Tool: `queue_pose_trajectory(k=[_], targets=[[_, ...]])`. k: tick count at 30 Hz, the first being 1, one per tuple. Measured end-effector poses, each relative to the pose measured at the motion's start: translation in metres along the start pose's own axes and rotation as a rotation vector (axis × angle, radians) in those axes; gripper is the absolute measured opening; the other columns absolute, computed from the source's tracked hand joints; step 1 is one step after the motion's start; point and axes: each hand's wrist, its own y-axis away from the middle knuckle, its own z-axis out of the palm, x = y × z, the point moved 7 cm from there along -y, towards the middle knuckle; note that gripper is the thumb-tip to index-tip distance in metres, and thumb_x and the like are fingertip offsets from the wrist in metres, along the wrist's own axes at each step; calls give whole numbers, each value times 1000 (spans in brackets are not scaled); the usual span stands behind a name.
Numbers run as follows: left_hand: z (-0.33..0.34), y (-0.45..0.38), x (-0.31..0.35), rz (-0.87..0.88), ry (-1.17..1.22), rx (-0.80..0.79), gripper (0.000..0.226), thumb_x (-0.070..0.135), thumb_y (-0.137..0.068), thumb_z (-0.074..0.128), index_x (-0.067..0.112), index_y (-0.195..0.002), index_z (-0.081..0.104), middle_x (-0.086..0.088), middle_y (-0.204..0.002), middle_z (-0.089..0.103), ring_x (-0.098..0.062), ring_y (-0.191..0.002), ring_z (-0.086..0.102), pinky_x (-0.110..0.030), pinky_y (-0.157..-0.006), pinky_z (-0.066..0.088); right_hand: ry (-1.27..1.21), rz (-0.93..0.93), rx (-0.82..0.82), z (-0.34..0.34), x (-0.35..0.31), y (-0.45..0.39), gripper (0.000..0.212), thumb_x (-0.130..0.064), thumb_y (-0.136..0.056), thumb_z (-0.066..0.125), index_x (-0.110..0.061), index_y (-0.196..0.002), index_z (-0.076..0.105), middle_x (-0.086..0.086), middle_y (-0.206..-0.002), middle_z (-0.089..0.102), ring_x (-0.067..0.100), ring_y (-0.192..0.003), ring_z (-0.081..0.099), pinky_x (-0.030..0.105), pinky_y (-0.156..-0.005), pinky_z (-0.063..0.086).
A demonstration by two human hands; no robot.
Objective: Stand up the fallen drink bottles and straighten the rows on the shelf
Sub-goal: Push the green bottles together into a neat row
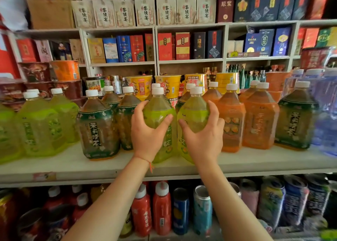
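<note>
The left hand (148, 131) and right hand (202, 133) are each gripping 1 upright green bottle (158, 113) (194, 111) at the shelf (109, 167) front, straightening; next, probably aligning them with neighbours.

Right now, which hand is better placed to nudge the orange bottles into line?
Probably the right hand: it grips the green bottle right beside the nearest orange bottle. The left hand holds another green bottle farther away.

Bare shelf (91, 165) lies open below each grip; dark tea bottles (96, 129) crowd left, orange bottles (231, 124) right, noodle cups (140, 86) behind.
</note>
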Motion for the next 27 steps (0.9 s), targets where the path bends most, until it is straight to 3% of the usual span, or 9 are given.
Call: queue_pose_trajectory(k=[4,7,10,13,15,19,23,25,27], targets=[[-26,-11,24,97,69,81,72,51,-76,77,24,-135,48,5,-131,56,-11,-122,55,-39,-102,50,-89,-47,30,-11,-28,-3,88,-58,-75,79,-36,-148,34,-7,-112,43,10,-94,50,29,-71,44],[-60,-25,51,183,53,125,70,51,-77,76,22,-134,49,11,-129,54,-1,-120,53,-19,-100,45,-161,-125,50,-16,-63,-3,88,-55,-75,80,-32,-148,36,-11,-114,41,-10,-92,31,6,-69,35],[-102,-35,59,196,24,161,64,49,-79,77,27,-131,49,13,-125,56,-2,-116,57,-21,-96,48,-237,-183,9,-4,-99,8,87,-53,-75,80,-29,-148,37,-13,-118,41,-15,-93,28,-7,-75,29],[-147,-40,50,183,-16,192,60,46,-79,79,28,-129,50,19,-124,56,2,-115,56,-19,-95,47,-290,-183,-70,24,-126,26,86,-55,-75,78,-32,-147,37,-14,-121,42,-13,-99,31,2,-74,31],[-182,-43,36,149,-41,217,64,44,-80,81,24,-132,51,15,-126,58,-1,-115,58,-26,-98,50,-322,-188,-127,49,-146,43,84,-56,-75,78,-35,-146,37,-13,-121,45,-12,-98,33,5,-72,30],[-247,-53,4,119,-88,263,65,52,-76,79,30,-131,51,18,-126,57,-6,-118,58,-36,-101,50,-365,-175,-210,100,-184,79,83,-57,-75,77,-38,-145,36,-14,-122,45,-15,-90,34,-1,-70,32],[-308,-71,-36,81,-138,280,66,51,-76,79,31,-132,50,15,-128,56,-4,-121,54,-30,-103,47,-393,-167,-275,152,-220,114,84,-54,-75,79,-37,-145,36,-16,-121,42,-21,-89,37,-9,-76,29],[-335,-80,-58,60,-163,272,68,54,-74,77,32,-132,50,14,-131,56,-4,-122,53,-29,-103,45,-390,-148,-304,181,-235,129,84,-54,-76,79,-37,-145,35,-16,-120,41,-35,-94,33,-10,-75,28],[-354,-88,-78,52,-180,232,70,57,-73,75,31,-134,50,18,-128,55,2,-119,52,-19,-99,43,-386,-110,-317,206,-245,141,85,-54,-76,79,-37,-146,33,-16,-120,42,-37,-95,32,-9,-72,30]])
